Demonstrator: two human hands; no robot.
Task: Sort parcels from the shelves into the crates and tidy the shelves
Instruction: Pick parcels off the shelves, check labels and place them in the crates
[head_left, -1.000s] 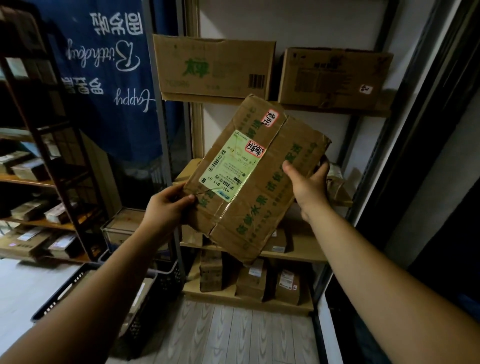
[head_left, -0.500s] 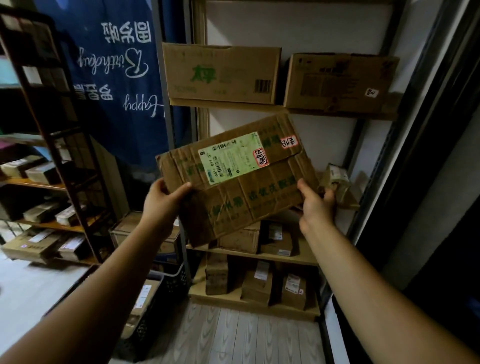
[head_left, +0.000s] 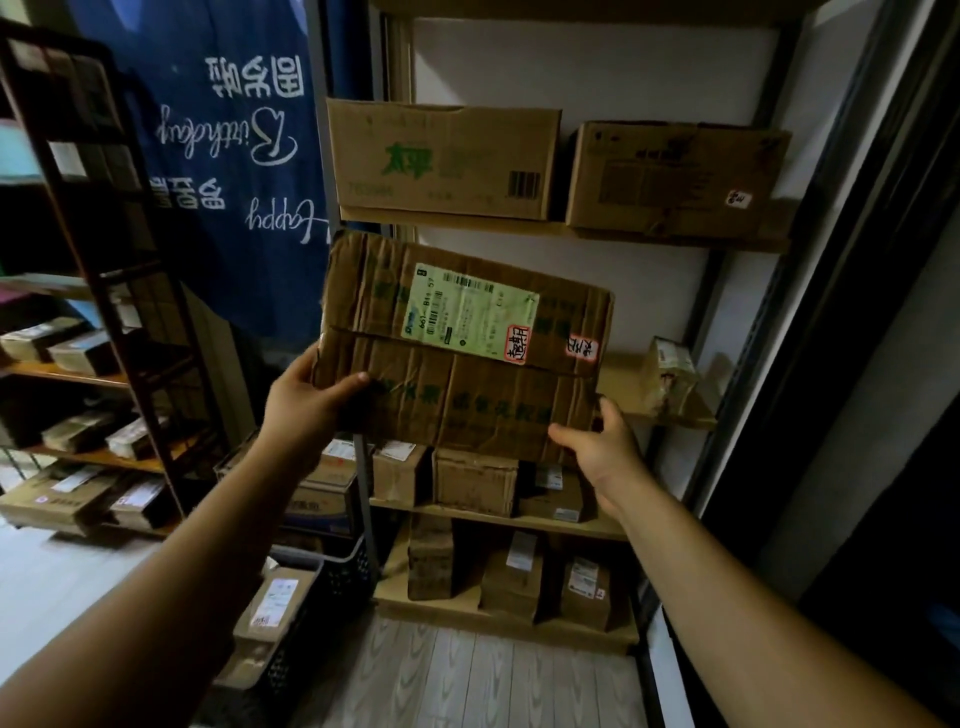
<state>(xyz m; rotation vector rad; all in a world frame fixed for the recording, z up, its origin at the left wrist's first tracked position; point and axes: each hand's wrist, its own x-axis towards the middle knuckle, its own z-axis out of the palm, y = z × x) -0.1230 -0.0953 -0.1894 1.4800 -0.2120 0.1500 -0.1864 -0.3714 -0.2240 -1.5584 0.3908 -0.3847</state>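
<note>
Shelf (head_left: 467, 512): four boards in view, against the wall on the right.
Banner (head_left: 208, 208): blue with white script, hanging to the left of the shelf.
Rack (head_left: 130, 312): dark frame at far left, with parcels on its boards.
Two boxes, the left (head_left: 441, 156) and the right (head_left: 670, 176): side by side on the shelf's top board.
Parcel (head_left: 457, 400): flat, creased carton held up in front of the middle board, its right end slightly lower.
Crate (head_left: 343, 577): black, on the floor at the shelf's lower left corner, with a labelled packet inside.
Left hand (head_left: 306, 400): grips the parcel's lower left corner, thumb on its face.
Right hand (head_left: 602, 452): grips the lower right corner, thumb at the bottom edge.
Label (head_left: 467, 317): green, on the parcel's face, with a red sticker at its right end.
</note>
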